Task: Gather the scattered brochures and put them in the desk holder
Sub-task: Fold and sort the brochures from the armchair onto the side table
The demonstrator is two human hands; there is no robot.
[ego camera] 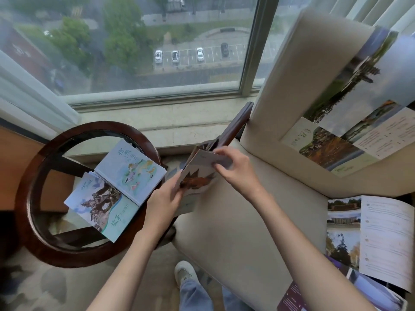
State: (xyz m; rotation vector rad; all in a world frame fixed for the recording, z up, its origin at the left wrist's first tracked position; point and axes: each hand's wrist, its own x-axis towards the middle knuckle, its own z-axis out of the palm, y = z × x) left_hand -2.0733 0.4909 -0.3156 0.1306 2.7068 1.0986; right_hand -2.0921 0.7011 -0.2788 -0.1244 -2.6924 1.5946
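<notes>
Both hands hold a small stack of brochures [197,173] with a brown leaf picture over the cream armchair's left arm. My left hand [162,199] grips its lower left edge; my right hand [233,168] pinches the top right edge. Two brochures lie side by side on the round glass table: a pale one with a green drawing [131,170] and one with a pavilion picture [102,204]. A long unfolded brochure [350,108] leans on the chair back. Another open brochure [368,239] lies across the right arm. No desk holder is in sight.
The dark-wood rim of the round table [29,180] stands left of the cream armchair [235,232]. A dark wooden chair arm [235,125] rises behind the held stack. A purple leaflet [294,297] lies low right. My shoe [185,272] is on the patterned carpet below.
</notes>
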